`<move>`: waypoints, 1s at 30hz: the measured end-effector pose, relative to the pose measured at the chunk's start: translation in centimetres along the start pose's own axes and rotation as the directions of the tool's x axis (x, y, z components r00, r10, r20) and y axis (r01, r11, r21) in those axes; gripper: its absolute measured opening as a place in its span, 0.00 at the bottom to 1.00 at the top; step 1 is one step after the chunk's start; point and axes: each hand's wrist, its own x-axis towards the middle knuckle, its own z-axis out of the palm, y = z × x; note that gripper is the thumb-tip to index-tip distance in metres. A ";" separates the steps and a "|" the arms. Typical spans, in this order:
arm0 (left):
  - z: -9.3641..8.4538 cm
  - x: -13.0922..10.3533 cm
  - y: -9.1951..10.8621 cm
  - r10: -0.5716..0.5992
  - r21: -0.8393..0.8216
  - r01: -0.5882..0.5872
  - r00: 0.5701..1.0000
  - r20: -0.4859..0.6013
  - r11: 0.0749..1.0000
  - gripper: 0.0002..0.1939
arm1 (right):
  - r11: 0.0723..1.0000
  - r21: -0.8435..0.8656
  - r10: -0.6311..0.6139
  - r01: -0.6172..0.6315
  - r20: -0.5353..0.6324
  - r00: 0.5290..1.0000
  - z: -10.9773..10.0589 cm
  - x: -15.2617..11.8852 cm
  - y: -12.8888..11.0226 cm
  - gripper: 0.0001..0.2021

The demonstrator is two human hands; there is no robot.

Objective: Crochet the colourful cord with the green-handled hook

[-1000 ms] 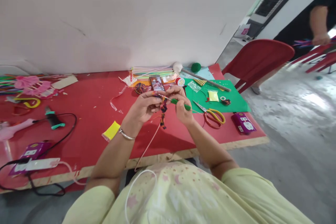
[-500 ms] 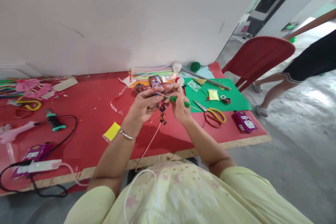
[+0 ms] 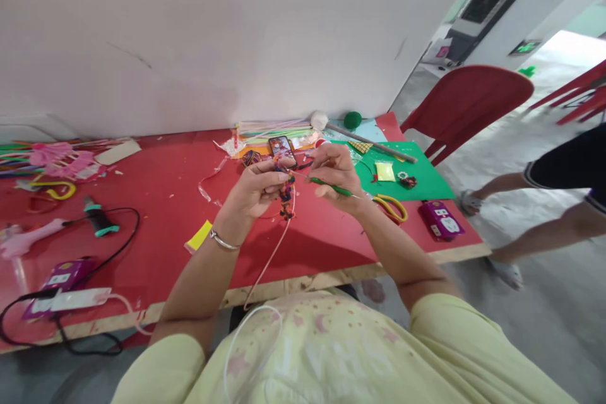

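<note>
Pinched in my left hand (image 3: 259, 188) is a small piece of multicoloured crochet (image 3: 286, 194) in dark, orange and pink yarn, which hangs below the fingers. My right hand (image 3: 338, 177) grips a crochet hook (image 3: 331, 186) by its green handle, the thin metal shaft pointing left to the work at my left fingertips. Whether a loop sits on the hook's tip is too small to tell. Behind my hands a ball of multicoloured yarn (image 3: 250, 158) lies beside a phone (image 3: 281, 149) with its screen lit.
Yellow-handled scissors (image 3: 392, 208) lie partly behind my right forearm, near a purple box (image 3: 441, 219). A green sheet (image 3: 428, 180) covers the table's right end. At left are a glue gun (image 3: 33, 237) and cables. A person's legs (image 3: 516, 230) stand by the red chair (image 3: 468, 101).
My right hand has moved right with the hook, away from my left hand, now covering part of the scissors. The crochet piece has shifted slightly left. The person at right has stepped nearer the table.
</note>
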 end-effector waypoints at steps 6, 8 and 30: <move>-0.2 0.1 0.6 -0.063 0.030 0.062 0.998 0.015 0.998 0.16 | 0.999 -0.031 -0.013 0.018 0.155 0.988 -1.8 0.5 -0.7 0.19; -0.3 0.3 0.6 -0.094 0.055 0.091 0.995 0.041 0.994 0.16 | 1.000 0.004 -0.007 0.007 0.207 0.978 -2.4 0.9 -0.9 0.17; -0.5 0.6 0.2 -0.229 -0.076 0.237 0.969 0.096 0.969 0.16 | 0.818 -0.416 -0.345 0.398 0.200 0.917 -2.8 0.9 -1.8 0.08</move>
